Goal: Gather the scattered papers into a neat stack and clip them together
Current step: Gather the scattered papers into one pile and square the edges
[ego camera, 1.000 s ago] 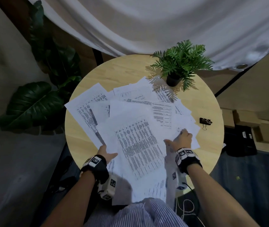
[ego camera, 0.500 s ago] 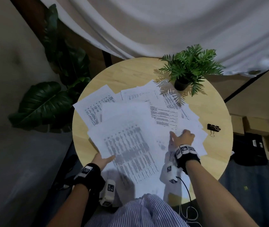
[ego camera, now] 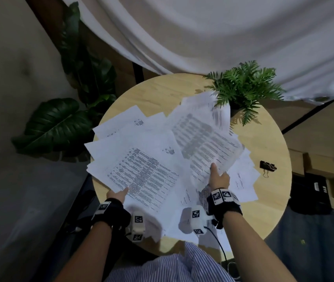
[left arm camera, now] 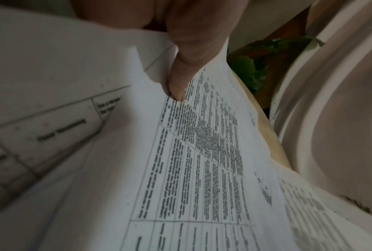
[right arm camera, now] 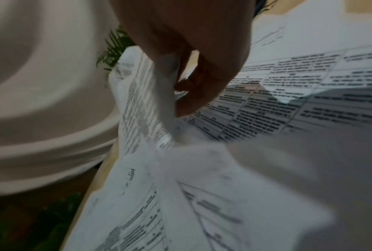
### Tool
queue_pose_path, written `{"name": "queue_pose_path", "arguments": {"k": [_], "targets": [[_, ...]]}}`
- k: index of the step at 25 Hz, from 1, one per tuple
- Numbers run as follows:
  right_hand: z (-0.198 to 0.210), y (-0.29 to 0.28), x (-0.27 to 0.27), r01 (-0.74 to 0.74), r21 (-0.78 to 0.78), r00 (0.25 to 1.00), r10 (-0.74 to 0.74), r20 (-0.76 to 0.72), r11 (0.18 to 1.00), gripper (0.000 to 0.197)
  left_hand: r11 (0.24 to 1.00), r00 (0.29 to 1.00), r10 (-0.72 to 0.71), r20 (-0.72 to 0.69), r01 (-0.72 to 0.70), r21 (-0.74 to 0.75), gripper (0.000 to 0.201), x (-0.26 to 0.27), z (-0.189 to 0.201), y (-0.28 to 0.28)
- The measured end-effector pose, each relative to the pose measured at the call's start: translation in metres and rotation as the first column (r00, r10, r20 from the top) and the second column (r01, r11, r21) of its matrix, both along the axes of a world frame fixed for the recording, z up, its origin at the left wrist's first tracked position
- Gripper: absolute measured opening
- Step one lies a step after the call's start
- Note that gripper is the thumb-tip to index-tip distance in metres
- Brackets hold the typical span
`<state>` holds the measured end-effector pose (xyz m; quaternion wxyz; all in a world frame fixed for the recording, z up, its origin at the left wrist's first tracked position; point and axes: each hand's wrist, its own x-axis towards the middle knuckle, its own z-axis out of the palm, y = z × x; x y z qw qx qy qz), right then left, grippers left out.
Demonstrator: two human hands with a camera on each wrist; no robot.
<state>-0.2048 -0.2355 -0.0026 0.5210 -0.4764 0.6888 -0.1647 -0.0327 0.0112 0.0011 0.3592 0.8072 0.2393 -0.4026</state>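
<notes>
White printed papers (ego camera: 141,171) lie fanned over the round wooden table (ego camera: 158,92). My left hand (ego camera: 117,195) pinches the near edge of a bundle of sheets, its thumb (left arm camera: 180,71) on the top page (left arm camera: 202,169). My right hand (ego camera: 218,178) grips a second bunch of sheets (ego camera: 202,137) lifted off the table and tilted toward the plant; in the right wrist view the fingers (right arm camera: 202,81) curl round the bent pages (right arm camera: 142,105). More sheets (ego camera: 243,180) stay flat under and right of that hand. A black binder clip (ego camera: 267,166) rests on bare wood at the right.
A small potted fern (ego camera: 243,86) stands at the table's far right, touching the lifted sheets. A large-leaf plant (ego camera: 60,123) sits left of the table. White drapery (ego camera: 202,33) hangs behind. Cardboard boxes and a black box (ego camera: 312,188) are on the floor at right.
My right hand has picked up a bunch of sheets that lay flat and raised them toward the fern. The left bundle has shifted left and turned.
</notes>
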Motion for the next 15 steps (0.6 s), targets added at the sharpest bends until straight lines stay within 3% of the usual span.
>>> {"name": "queue_pose_path", "arguments": {"k": [2,6,9,11,12,15], "targets": [[0.013,-0.002,-0.003,0.012,-0.08,0.988,0.001,0.157,0.997,0.049,0.999,0.999,-0.039,0.037,0.039,0.003,0.075,-0.001,0.0,-0.006],[0.077,-0.012,-0.002,-0.176,-0.364,0.902,0.298,0.313,0.915,0.04,0.995,0.991,-0.101,0.088,0.101,0.006,0.064,-0.001,0.004,-0.013],[0.128,-0.021,-0.006,-0.095,-0.521,0.868,0.326,0.374,0.848,0.016,0.99,0.99,-0.137,0.042,0.138,-0.026,0.069,-0.001,0.01,-0.014],[0.152,-0.021,-0.008,0.046,-0.455,0.841,0.211,0.498,0.889,0.01,0.991,0.994,-0.112,-0.003,0.112,-0.077,0.077,-0.004,0.013,-0.013],[0.157,-0.018,-0.007,0.102,-0.405,0.831,0.146,0.537,0.909,0.019,0.992,0.997,-0.079,-0.028,0.075,-0.105,0.083,-0.006,0.013,-0.013],[0.139,-0.004,-0.001,0.02,-0.35,0.897,0.138,0.421,0.937,0.033,0.988,0.996,-0.058,-0.072,0.047,-0.148,0.088,-0.005,0.012,-0.015]]}}
